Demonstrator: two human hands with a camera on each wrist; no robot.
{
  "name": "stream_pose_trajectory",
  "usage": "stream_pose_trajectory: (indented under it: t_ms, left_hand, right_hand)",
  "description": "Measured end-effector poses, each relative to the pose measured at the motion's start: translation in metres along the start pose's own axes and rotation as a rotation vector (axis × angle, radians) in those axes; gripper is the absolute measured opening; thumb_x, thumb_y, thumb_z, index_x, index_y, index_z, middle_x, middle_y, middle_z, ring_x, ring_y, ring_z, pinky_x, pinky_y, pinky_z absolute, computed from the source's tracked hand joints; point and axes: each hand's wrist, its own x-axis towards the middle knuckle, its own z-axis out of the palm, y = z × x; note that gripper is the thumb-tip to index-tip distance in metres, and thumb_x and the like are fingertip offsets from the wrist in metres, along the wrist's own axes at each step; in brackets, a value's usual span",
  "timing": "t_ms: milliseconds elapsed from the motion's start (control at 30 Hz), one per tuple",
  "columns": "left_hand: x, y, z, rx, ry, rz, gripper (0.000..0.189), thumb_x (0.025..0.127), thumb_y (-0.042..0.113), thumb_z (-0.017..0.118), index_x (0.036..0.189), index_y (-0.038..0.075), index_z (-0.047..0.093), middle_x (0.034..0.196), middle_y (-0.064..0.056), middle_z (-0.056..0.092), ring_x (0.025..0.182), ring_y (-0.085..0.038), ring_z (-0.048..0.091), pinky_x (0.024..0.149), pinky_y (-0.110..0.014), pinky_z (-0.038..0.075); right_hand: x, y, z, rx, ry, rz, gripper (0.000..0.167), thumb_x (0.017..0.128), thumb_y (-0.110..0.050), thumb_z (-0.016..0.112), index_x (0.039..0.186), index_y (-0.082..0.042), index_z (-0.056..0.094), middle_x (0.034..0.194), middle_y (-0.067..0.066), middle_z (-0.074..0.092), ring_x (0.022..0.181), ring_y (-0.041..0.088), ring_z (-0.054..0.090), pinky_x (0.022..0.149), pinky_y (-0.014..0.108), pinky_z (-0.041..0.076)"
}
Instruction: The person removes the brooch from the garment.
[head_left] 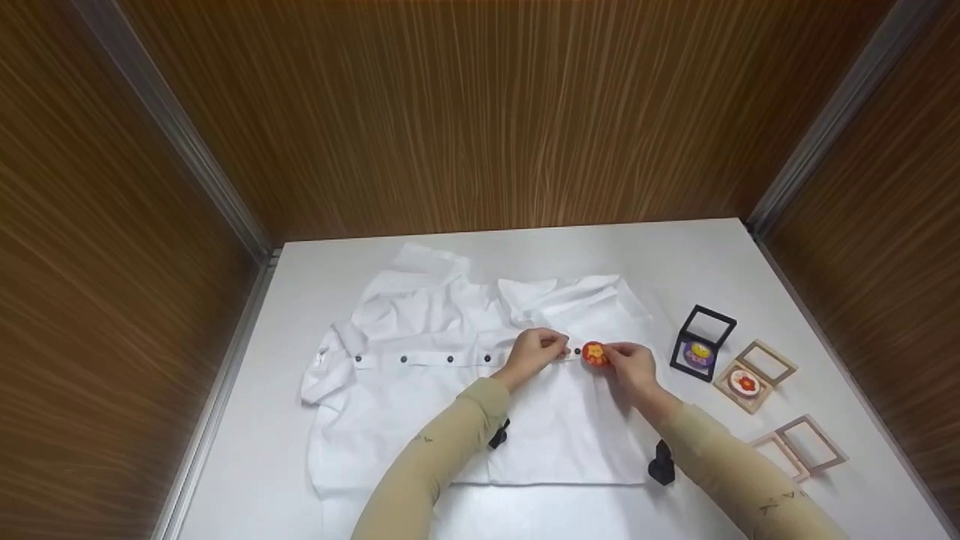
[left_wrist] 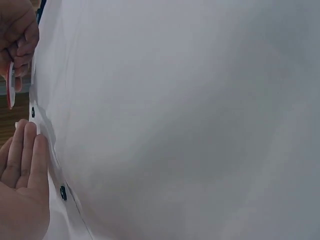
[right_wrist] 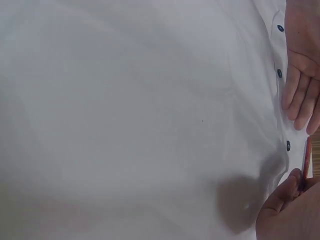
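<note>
A white short-sleeved shirt [head_left: 442,435] lies spread on the table, its placket with dark buttons running across the middle. My right hand [head_left: 632,367] pinches a round red badge [head_left: 595,354] with a yellow flower at its rim, just above the placket's right end. The left wrist view shows this badge [left_wrist: 11,86] edge-on, thin and pale on one side. To the left of the badge, my left hand [head_left: 534,352] is over the placket, thumb and forefinger close together. Its other fingers [right_wrist: 300,100] look fairly straight in the right wrist view. Whether its fingertips hold something small is unclear.
On the right stand a black open case [head_left: 694,373] with a purple badge [head_left: 699,354], a beige open case [head_left: 756,403] with a white, red-flowered badge [head_left: 745,383], and a pinkish open case [head_left: 801,466]. Brown wood-grain panels [head_left: 480,112] enclose the white table [head_left: 247,420].
</note>
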Motion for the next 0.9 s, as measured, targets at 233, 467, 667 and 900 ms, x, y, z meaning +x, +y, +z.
stream_pose_trajectory:
  t_ms: [233,467,667,900]
  left_hand:
    - [-0.004,-0.001,0.007,-0.028,-0.046,0.011,0.026,0.105,0.009,0.065,0.118,-0.011,0.074,0.108,-0.026,0.079,0.105,-0.034,0.078,0.087,-0.021,0.062]
    - [-0.005,0.001,0.015,-0.072,-0.048,0.007,0.025,0.104,0.005,0.065,0.118,-0.013,0.073,0.109,-0.029,0.078,0.108,-0.04,0.077,0.088,-0.026,0.064]
    - [-0.008,0.002,0.018,-0.098,-0.084,-0.015,0.027,0.103,0.002,0.064,0.123,-0.015,0.07,0.115,-0.03,0.076,0.113,-0.04,0.075,0.092,-0.025,0.063]
    - [-0.011,0.003,0.018,-0.059,-0.118,-0.043,0.03,0.104,0.008,0.065,0.128,-0.01,0.07,0.122,-0.024,0.076,0.118,-0.034,0.075,0.096,-0.024,0.061]
  right_hand:
    - [-0.002,0.007,-0.01,-0.001,0.026,0.004,0.034,0.105,-0.012,0.062,0.124,0.016,0.068,0.122,0.029,0.07,0.103,0.02,0.062,0.072,0.008,0.045]
    - [-0.005,0.013,-0.021,0.023,0.039,0.005,0.035,0.105,-0.012,0.062,0.126,0.017,0.067,0.114,0.024,0.074,0.09,0.006,0.059,0.072,0.008,0.046]
    - [-0.007,0.019,-0.031,0.036,0.036,0.043,0.037,0.107,-0.015,0.062,0.128,0.015,0.066,0.116,0.023,0.072,0.097,0.013,0.06,0.071,0.007,0.047]
    - [-0.01,0.028,-0.05,0.031,0.058,0.04,0.038,0.105,-0.015,0.063,0.126,0.016,0.067,0.09,-0.002,0.073,0.078,-0.002,0.054,0.068,0.01,0.048]
